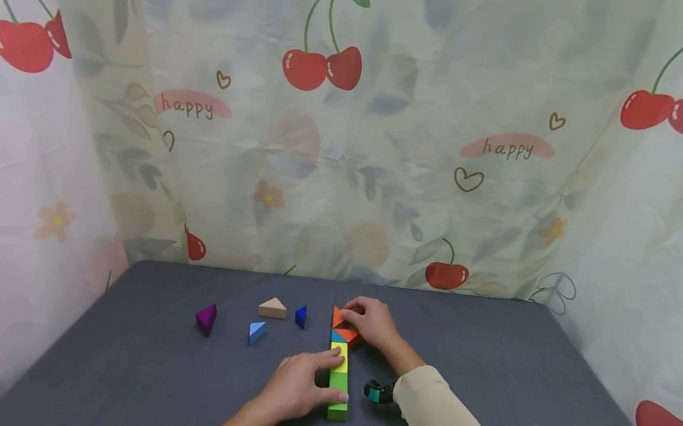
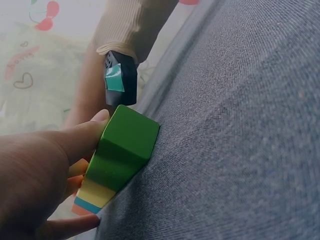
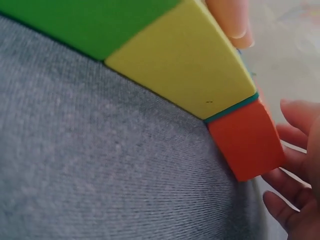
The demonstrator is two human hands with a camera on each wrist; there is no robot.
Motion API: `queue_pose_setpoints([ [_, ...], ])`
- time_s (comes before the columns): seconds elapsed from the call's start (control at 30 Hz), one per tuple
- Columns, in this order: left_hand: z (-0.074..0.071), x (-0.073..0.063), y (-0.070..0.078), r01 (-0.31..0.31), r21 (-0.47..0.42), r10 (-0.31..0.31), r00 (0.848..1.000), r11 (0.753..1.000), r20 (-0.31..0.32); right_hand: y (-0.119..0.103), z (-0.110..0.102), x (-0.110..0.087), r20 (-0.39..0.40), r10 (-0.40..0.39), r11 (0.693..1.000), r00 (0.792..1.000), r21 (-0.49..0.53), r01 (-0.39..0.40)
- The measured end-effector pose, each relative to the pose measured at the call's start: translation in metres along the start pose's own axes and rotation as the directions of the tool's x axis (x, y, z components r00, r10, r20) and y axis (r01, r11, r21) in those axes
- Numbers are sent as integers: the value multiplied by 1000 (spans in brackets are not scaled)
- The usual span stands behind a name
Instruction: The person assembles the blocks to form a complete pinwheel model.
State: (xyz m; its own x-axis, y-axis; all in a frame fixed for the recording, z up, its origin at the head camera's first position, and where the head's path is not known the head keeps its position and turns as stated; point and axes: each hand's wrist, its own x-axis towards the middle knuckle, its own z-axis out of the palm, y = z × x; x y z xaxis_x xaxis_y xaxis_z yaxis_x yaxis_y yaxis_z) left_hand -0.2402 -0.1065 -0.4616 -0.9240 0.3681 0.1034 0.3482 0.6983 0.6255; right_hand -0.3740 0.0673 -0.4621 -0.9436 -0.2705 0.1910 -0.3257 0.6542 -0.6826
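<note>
A row of blocks runs away from me in the head view: a green block (image 1: 338, 388), a yellow block (image 1: 340, 357), a thin blue piece (image 1: 338, 336) and orange triangular blocks at the far end. My left hand (image 1: 299, 384) lies over the near part, its thumb on the green block and a fingertip on the yellow one. At the far end, my right hand (image 1: 372, 323) pinches the far orange triangular block (image 1: 338, 317). The nearer orange triangular block (image 3: 247, 140) adjoins the blue piece. The right fingers partly hide the far orange block.
Left of the row lie a purple block (image 1: 206, 319), a wooden triangular block (image 1: 272, 308), a light-blue block (image 1: 256, 332) and a dark-blue block (image 1: 301, 317). All stand on a grey cloth-covered table (image 1: 129, 357) with a patterned curtain (image 1: 330, 205) behind.
</note>
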Motion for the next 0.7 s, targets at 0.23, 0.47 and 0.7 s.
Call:
queue_pose_setpoints([
  [0.23,-1,0,2,-2,0,2,1000,1000,21,0,-4,-5,-89,-4,1000,996,22,6],
  [0.47,0,-1,2,-16,-28,17,999,999,31,-1,-6,-14,-130,-31,998,991,48,37],
  [0.7,-2,0,0,-37,-40,37,999,999,-3,-7,-13,-23,-154,-42,997,987,65,52],
])
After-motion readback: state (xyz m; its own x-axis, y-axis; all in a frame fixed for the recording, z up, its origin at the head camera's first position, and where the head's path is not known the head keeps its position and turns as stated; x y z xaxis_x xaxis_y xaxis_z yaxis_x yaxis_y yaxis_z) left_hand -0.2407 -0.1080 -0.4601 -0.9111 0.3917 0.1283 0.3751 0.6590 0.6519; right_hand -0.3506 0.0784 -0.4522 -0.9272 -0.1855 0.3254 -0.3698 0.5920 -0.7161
